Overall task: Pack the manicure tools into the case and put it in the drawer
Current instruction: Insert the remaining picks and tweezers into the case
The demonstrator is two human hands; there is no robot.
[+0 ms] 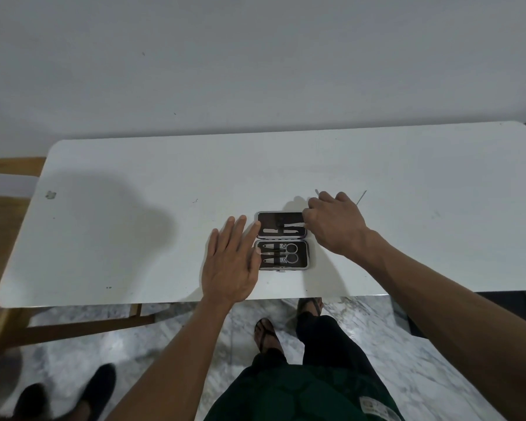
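Note:
A small black manicure case with a metal rim lies open on the white table. Its near half holds scissors and clippers under straps. Its far half holds a small flat tool. My left hand rests flat at the case's left edge, fingers spread, fingertips touching the rim. My right hand pinches a thin metal tool over the far half. Two thin metal tools lie behind the right hand: one at the fingers, another to the right.
The table stands against a plain wall. A wooden frame shows under its left side. My legs in sandals stand on the marble floor. Another person's dark shoes are at the bottom left.

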